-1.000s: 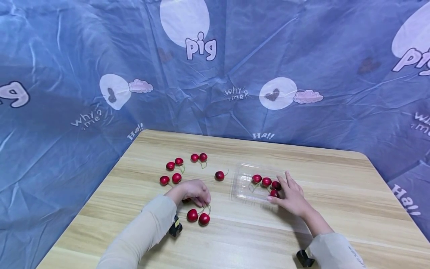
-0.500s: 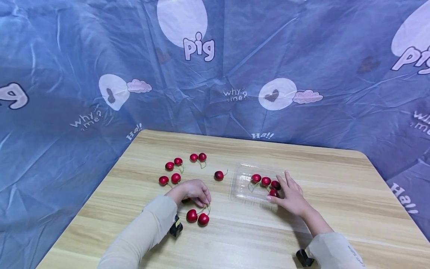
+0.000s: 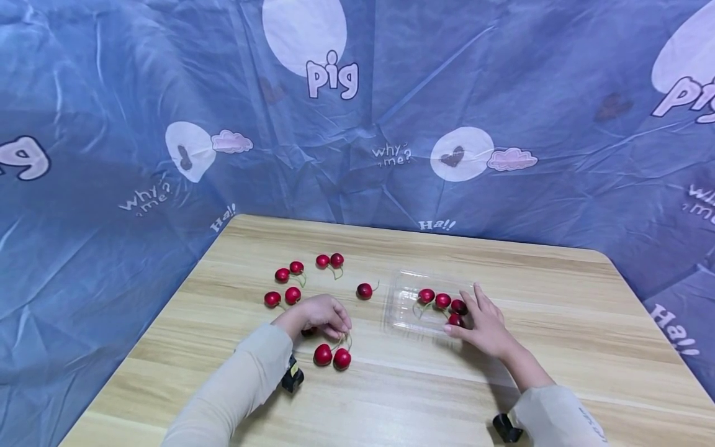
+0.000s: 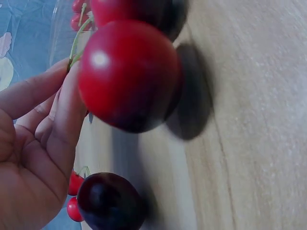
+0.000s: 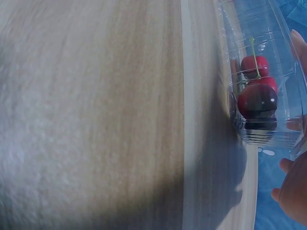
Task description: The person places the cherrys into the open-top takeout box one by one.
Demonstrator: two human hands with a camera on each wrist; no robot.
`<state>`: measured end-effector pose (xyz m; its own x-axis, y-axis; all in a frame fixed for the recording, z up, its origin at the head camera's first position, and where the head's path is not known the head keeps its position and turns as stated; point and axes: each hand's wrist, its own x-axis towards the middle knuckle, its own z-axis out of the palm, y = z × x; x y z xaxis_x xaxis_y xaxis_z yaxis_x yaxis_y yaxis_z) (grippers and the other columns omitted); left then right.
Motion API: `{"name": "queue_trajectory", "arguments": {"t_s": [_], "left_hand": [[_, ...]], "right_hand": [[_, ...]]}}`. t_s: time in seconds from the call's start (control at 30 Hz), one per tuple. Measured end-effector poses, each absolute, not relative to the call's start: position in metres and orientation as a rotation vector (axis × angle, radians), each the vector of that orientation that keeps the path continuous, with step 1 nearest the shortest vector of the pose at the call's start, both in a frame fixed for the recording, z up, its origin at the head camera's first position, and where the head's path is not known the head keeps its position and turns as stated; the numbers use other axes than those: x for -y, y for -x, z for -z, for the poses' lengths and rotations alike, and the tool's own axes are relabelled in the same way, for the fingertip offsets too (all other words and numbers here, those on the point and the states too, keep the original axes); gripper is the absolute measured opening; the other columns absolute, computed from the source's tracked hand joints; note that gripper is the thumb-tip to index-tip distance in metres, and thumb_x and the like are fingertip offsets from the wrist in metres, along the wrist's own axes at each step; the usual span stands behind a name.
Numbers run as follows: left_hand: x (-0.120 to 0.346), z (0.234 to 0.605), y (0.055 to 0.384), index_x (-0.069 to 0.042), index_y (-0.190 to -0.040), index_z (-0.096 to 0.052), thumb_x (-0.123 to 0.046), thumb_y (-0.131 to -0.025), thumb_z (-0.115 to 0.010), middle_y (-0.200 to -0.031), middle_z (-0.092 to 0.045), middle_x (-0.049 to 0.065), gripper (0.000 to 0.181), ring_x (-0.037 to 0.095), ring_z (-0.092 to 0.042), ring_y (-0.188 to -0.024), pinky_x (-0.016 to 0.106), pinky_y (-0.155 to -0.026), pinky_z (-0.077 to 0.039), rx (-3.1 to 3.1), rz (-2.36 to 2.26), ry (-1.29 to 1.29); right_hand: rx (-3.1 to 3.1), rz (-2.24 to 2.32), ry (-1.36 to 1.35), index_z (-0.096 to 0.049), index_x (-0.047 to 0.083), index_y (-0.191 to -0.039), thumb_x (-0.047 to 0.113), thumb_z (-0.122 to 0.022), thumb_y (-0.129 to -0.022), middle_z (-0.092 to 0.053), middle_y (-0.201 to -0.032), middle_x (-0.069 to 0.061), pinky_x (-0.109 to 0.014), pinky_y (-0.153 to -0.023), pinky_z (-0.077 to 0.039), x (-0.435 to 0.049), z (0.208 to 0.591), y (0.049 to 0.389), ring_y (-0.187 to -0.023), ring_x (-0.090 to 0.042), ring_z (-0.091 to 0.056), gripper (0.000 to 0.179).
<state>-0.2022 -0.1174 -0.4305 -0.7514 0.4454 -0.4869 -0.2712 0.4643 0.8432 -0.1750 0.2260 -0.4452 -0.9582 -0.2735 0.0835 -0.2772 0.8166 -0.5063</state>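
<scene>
My left hand (image 3: 324,315) pinches the green stems (image 4: 76,43) of a joined pair of red cherries (image 3: 323,354) between thumb and fingertips. The pair hangs below the fingers, and in the left wrist view its shadow falls on the wood beside it. Another dark cherry (image 4: 110,201) lies under the left wrist, mostly hidden in the head view. On the right, my right hand (image 3: 485,326) holds the end of a clear plastic box (image 3: 398,313), thumb on the near side and fingers at the far side. Several cherries (image 3: 443,301) lie inside the box, near that hand.
More cherries lie on the wooden table (image 3: 424,397): two pairs at the left (image 3: 282,275), (image 3: 272,299), one pair farther back (image 3: 323,261), and a single cherry (image 3: 364,291) left of the box. A blue printed cloth (image 3: 335,167) hangs behind the table.
The pair of cherries in my left hand has risen slightly and shifted a little to the right. My right hand and the box have stayed in place.
</scene>
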Motion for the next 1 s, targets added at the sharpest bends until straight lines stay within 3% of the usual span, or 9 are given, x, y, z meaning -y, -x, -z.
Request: {"name": "queue_trajectory", "arguments": {"t_s": [0.53,1.0], "left_hand": [[0.111,0.413,0.218,0.013,-0.094,-0.057,0.006,-0.076,-0.057,-0.078,-0.063,0.013,0.019,0.017,-0.061,-0.068,0.028,-0.066,-0.054,-2.002,-1.571,-0.152],[0.093,0.401,0.226,0.01,-0.095,-0.058,0.006,-0.075,-0.058,-0.079,-0.063,0.014,0.02,0.023,-0.062,-0.072,0.03,-0.07,-0.053,-1.914,-1.713,-0.083]], "right_hand": [[2.987,-0.848,-0.438,-0.026,-0.005,-0.131,0.044,-0.064,-0.072,-0.003,-0.136,-0.031,-0.064,-0.093,-0.007,-0.227,0.445,0.172,-0.117,-0.053,-0.008,0.086],[2.996,-0.847,-0.435,-0.025,-0.005,-0.131,0.045,-0.062,-0.072,-0.002,-0.136,-0.031,-0.064,-0.093,-0.006,-0.226,0.446,0.172,-0.117,-0.053,-0.008,0.086]]}}
